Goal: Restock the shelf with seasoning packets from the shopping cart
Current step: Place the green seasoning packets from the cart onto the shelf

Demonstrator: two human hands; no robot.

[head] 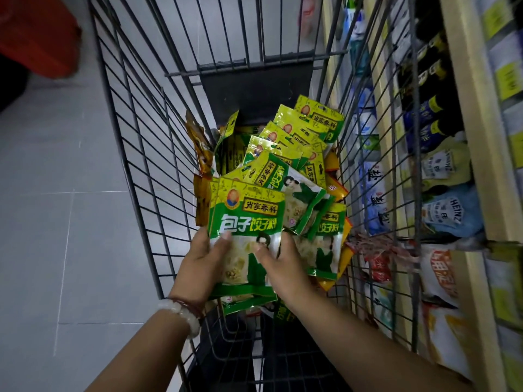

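Both hands [203, 261] hold packets [246, 222] over cart [135, 154], tiled floor [56, 165].

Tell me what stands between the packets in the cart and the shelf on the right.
In the head view, the cart's wire side wall stands between the green seasoning packets and the shelf. Both hands, left and right, hold a stack of packets.

Wire shopping cart [135, 154] stood on pale tiled floor [56, 210]. Heap of green seasoning packets [294, 148] piled in cart basket, overlapped and tilted; orange-yellow packets [202, 157] wedged along heap's left and right edges. Shelf [481, 154] just beside cart on right, stocked with dark bottles [424, 134] and pouches [444, 210].
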